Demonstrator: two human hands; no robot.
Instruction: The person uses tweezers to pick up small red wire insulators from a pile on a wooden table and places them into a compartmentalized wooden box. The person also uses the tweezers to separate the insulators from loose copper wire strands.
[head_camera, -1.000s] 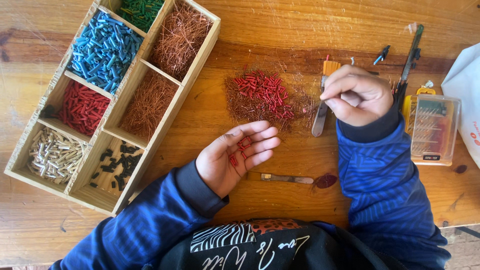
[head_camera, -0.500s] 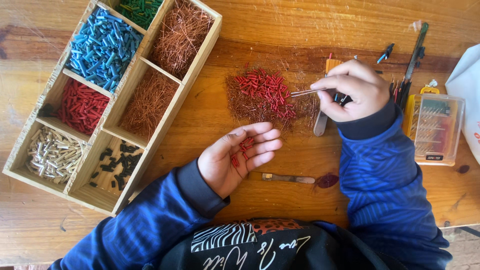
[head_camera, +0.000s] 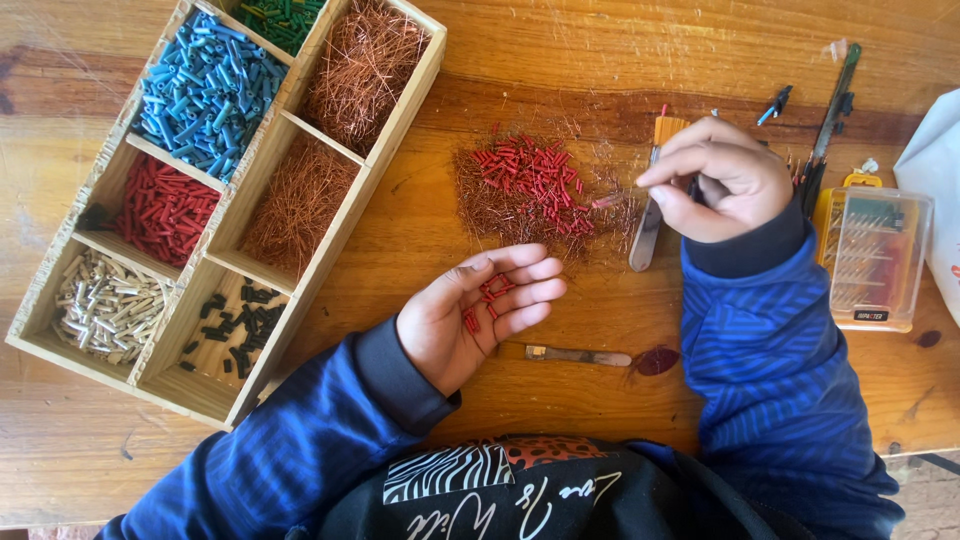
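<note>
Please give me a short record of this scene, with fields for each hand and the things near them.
left hand: palm up, open, some red tube pieces lying on it
right hand: fingers pinched on a thin tool, over the pile's edge
pile: red pieces mixed with copper strands, on the wooden table
tray: wooden, compartments sorted by colour
</note>
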